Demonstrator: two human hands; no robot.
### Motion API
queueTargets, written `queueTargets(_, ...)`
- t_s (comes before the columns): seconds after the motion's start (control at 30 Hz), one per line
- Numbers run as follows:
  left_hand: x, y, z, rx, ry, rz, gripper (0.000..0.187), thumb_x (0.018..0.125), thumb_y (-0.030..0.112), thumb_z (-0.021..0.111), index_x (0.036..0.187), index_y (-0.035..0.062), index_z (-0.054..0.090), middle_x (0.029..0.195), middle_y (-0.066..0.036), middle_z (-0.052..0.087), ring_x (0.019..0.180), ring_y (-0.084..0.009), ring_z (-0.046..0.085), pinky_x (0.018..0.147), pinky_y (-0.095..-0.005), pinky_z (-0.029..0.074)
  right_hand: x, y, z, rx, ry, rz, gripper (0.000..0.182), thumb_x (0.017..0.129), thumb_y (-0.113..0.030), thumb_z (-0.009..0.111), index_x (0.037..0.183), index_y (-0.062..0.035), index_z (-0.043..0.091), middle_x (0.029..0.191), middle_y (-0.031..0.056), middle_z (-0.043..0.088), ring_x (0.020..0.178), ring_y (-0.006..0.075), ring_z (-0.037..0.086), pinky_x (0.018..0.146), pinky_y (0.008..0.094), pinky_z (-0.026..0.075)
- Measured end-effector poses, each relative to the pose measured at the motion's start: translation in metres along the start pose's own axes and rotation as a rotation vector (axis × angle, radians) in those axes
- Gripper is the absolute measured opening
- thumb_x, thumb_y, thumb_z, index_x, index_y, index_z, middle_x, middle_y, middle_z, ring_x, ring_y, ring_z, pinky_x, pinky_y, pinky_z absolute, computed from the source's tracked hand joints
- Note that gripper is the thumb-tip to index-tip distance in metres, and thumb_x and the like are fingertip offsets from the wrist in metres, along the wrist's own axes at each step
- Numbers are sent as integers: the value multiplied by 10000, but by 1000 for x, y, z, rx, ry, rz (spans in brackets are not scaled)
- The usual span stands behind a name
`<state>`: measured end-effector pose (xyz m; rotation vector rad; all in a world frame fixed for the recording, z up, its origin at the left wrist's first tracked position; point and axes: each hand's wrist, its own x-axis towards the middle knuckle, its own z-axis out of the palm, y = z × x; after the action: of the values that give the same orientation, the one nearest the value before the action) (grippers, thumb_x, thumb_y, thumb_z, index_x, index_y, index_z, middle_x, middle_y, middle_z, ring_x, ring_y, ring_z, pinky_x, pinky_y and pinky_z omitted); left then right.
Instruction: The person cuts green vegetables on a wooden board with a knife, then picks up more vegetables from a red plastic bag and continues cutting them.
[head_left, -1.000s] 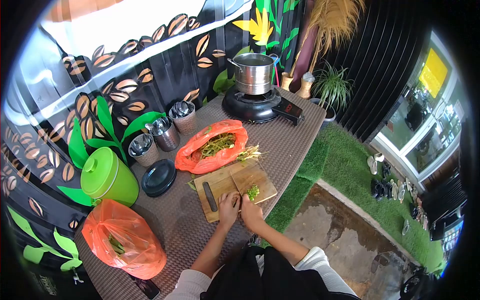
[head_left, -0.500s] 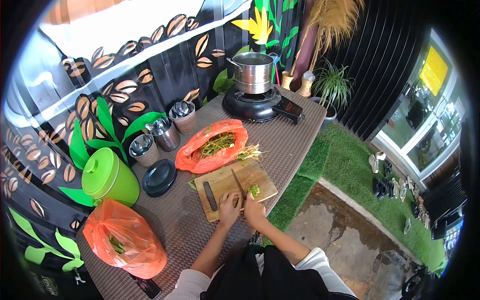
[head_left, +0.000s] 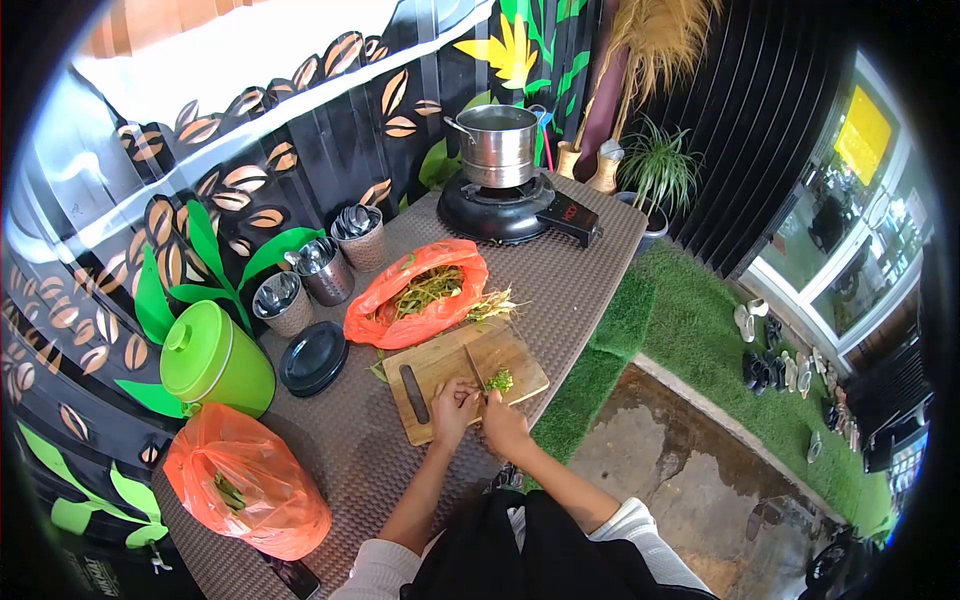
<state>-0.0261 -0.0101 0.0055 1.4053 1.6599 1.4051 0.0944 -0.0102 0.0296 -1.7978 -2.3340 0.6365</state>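
Note:
A wooden cutting board with a slot handle lies near the table's edge. My right hand is closed round the handle of a knife, whose blade points away from me over the board. My left hand rests on the board just left of the blade, fingers curled together; what they pinch is too small and covered to make out. Right of the blade sits a small heap of chopped greens. Beyond the board, an open orange plastic bag holds leafy stems, with pale root ends beside it.
A steel pot stands on a black burner at the far end. Cutlery cups, dark plates, a green lidded bucket and a tied orange bag line the left. A phone lies by the near edge.
The right hand and knife have shifted slightly against the left hand, and more of the chopped greens shows. The whole view has moved a little; the other objects stay put.

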Motion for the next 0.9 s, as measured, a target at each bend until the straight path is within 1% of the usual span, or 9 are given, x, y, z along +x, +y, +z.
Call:
queueTargets(0.23,-6,-1,1,105,26,83,191,756,20,668,944,26,634,860,-104,633,761,-202,608,701,-299,494,25,1,-2,55,31,-28,204,886,-138,442,1022,1,384,771,239,648,726,399,658,608,475,532)
queueTargets(0.3,-8,-3,1,110,40,196,158,766,26,650,923,27,638,840,-106,628,781,-219,602,703,-298,491,22,4,-8,36,24,-37,196,883,-136,445,1015,-4,384,760,234,648,717,400,657,602,474,532)
queueTargets(0.43,-4,-6,-1,181,43,276,167,771,10,647,935,24,622,813,-110,590,768,-224,613,712,-312,513,2,-1,-1,-58,84,-67,197,879,-152,468,991,-15,382,741,224,646,712,399,655,599,472,532)
queueTargets(0.5,-5,-2,-1,97,36,162,163,762,-3,648,921,14,619,811,-105,610,757,-221,609,701,-312,501,5,-6,5,-45,62,-31,201,878,-155,474,993,-16,385,747,225,645,722,402,654,609,475,531)
queueTargets(0.57,-2,2,-3,94,24,143,164,756,-11,650,915,7,615,812,-101,622,743,-211,609,684,-305,494,12,-5,8,-29,40,5,205,877,-159,480,994,-18,388,754,227,645,731,404,653,620,478,530)
queueTargets(0.63,-1,-5,-4,97,6,127,165,750,-20,653,908,0,610,813,-97,633,730,-201,608,667,-298,486,26,-4,-1,19,55,-31,188,868,-147,496,965,-19,398,730,228,643,730,369,666,631,446,539)
queueTargets(0.73,5,-17,-1,-18,-55,28,173,740,-37,658,902,-10,604,819,-94,643,708,-176,603,653,-284,476,24,0,-15,-2,-14,-99,158,877,-135,472,962,-22,401,726,228,642,722,366,666,621,434,543)
queueTargets(0.8,7,-22,1,-77,-75,-72,173,732,-43,665,891,-14,601,823,-85,650,700,-156,593,651,-277,470,11,-3,-7,-26,27,-78,158,880,-139,471,958,-21,399,731,227,643,723,367,665,613,433,543)
queueTargets(0.9,6,-27,1,-93,-51,-87,171,733,-43,664,888,-2,606,814,-86,644,685,-163,589,663,-281,469,6,-8,5,-26,46,-21,192,890,-167,469,980,-17,390,740,238,638,721,385,658,608,458,535)
